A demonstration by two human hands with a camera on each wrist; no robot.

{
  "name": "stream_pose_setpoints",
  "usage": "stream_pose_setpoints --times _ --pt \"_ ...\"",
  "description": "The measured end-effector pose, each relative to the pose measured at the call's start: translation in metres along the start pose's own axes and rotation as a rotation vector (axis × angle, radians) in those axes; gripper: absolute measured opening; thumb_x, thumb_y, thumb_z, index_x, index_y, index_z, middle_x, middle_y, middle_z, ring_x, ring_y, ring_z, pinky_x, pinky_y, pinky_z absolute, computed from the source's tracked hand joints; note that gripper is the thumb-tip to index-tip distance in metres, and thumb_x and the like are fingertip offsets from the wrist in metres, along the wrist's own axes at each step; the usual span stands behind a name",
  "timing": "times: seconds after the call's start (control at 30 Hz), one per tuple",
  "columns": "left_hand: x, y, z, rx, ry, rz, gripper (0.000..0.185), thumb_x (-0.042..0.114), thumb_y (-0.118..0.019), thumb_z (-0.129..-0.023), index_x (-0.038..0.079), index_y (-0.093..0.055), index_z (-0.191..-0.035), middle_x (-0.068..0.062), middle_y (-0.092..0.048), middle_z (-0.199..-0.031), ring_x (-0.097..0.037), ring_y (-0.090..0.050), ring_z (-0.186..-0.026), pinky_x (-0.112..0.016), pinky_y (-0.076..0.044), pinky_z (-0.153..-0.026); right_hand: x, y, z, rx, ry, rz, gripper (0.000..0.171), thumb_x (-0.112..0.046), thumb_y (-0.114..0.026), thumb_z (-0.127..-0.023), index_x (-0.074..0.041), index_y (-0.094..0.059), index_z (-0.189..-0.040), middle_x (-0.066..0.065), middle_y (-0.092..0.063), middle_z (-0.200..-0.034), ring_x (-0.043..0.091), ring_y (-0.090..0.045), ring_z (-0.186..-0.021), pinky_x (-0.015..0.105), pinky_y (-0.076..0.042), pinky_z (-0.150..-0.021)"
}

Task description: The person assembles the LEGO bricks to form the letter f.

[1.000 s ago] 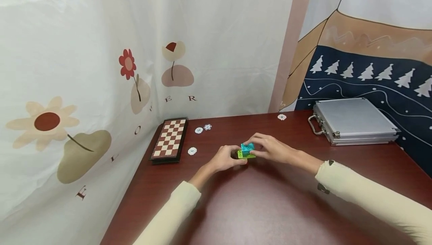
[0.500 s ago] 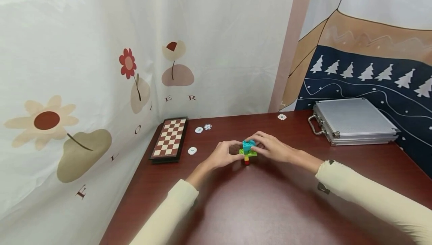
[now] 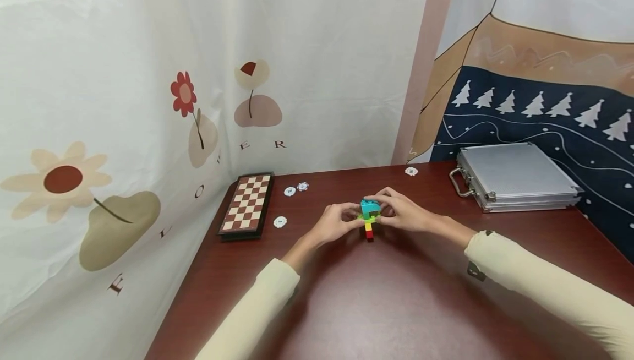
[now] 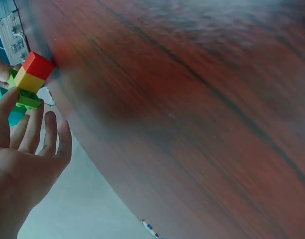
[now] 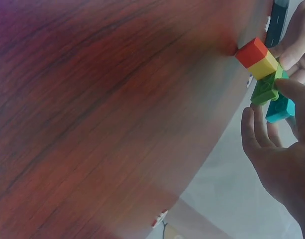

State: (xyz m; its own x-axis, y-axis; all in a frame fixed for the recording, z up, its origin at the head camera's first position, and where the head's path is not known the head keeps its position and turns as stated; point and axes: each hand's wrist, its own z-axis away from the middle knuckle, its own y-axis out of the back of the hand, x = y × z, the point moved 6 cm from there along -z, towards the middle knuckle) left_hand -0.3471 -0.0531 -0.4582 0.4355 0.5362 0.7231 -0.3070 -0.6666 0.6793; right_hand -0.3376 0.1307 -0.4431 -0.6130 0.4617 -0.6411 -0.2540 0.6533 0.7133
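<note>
A small stack of toy building bricks stands between both hands: a red brick (image 3: 369,235) lowest, a yellow brick (image 3: 369,227) on it, then a light green piece (image 4: 29,100), with teal bricks (image 3: 369,207) on top. My left hand (image 3: 337,222) pinches the stack from the left at green-piece height, thumb nearest me. From the right, my right hand (image 3: 407,212) grips the green and teal part between thumb and fingers. In the right wrist view the green piece (image 5: 265,93) juts sideways beyond the yellow brick. Fingers hide part of the teal bricks.
A checkerboard box (image 3: 249,204) lies at the left edge of the brown table (image 3: 356,305). Poker chips (image 3: 279,222) are scattered near it, and another chip (image 3: 411,171) lies at the back. A silver case (image 3: 517,175) sits at the right. Printed curtains hang behind.
The yellow and red bricks, out of sight a second ago, now show below the green piece. Both hands have shifted slightly right and away from me with the stack.
</note>
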Motion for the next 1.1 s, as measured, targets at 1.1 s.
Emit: stream_pose_setpoints --times 1.1 --pt "-0.010 -0.014 -0.030 0.020 0.135 -0.026 0.040 0.030 -0.068 -0.103 0.009 -0.068 -0.137 -0.003 -0.076 -0.121 -0.020 -0.062 -0.128 -0.039 -0.049 -0.106 0.053 0.006 -0.003 0.003 -0.249 -0.045 0.052 -0.012 -0.076 -0.096 0.005 -0.058 -0.142 0.021 -0.071 -0.121 0.024 -0.072 -0.098 0.048 -0.056 -0.095"
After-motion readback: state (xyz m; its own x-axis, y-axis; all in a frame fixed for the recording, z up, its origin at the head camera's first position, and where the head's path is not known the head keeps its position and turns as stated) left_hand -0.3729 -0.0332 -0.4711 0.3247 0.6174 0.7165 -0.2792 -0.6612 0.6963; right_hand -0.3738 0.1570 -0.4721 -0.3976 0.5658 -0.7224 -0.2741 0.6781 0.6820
